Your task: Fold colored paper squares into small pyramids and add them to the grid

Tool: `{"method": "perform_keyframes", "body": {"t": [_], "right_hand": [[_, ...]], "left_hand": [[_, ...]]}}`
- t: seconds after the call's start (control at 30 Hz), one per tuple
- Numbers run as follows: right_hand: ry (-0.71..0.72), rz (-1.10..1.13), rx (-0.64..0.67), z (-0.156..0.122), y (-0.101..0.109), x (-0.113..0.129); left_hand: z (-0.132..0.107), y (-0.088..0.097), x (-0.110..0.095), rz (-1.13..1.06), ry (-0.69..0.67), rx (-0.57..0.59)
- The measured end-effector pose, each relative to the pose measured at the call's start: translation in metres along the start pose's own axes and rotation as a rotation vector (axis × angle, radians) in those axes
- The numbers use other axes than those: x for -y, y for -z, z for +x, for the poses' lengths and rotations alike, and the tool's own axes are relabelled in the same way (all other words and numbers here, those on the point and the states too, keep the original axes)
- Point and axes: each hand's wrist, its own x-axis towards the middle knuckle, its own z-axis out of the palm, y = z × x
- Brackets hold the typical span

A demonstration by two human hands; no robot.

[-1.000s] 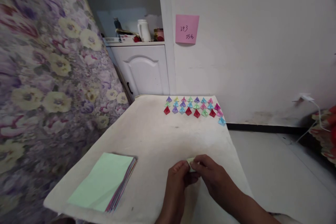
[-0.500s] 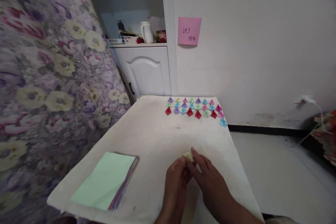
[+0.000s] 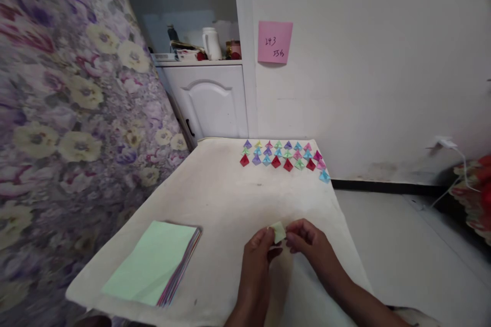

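A small folded piece of pale yellow-green paper (image 3: pixel 277 232) is pinched between my two hands just above the white table (image 3: pixel 230 199). My left hand (image 3: pixel 258 255) grips its left side with thumb and fingers closed. My right hand (image 3: pixel 309 242) grips its right side, fingers curled. A stack of coloured paper sheets (image 3: pixel 153 263) with a light green sheet on top lies at the table's near left. Several small folded paper shapes (image 3: pixel 284 156) in red, purple, blue, green and pink stand in rows at the table's far edge.
A flowered mattress (image 3: pixel 65 112) leans along the table's left side. A white wall with a pink note (image 3: pixel 274 42) rises behind the table. A white cabinet (image 3: pixel 209 99) holds a jug and jars. A cable and plug (image 3: pixel 447 143) hang at right over the floor.
My hands have shifted slightly and the folded paper is now held upright between the fingertips rather than covered by my right hand.
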Motion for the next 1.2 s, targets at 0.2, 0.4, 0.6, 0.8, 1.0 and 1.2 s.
{"method": "perform_keyframes", "body": {"t": [0.2,0.4,0.6,0.8,1.0,1.2], "right_hand": [[-0.070,0.076,0.029,0.002,0.000,-0.005],[-0.054,-0.037,-0.023,0.004,0.000,-0.005],[-0.032,-0.073,0.011,0.006,0.005,-0.004],[-0.033,-0.062,0.053,0.009,0.014,0.004],[-0.083,-0.058,0.095,0.008,0.016,0.012],[-0.189,0.123,0.125,0.007,0.016,0.012]], "left_hand": [[0.004,0.004,0.012,0.107,-0.049,0.030],[0.006,0.003,0.010,0.197,-0.059,0.043],[0.004,0.001,0.005,0.296,-0.124,0.049],[0.004,0.002,0.008,0.262,-0.066,0.117],[0.004,0.001,0.008,0.271,-0.040,0.131],[0.004,-0.001,0.003,0.300,-0.031,0.155]]}}
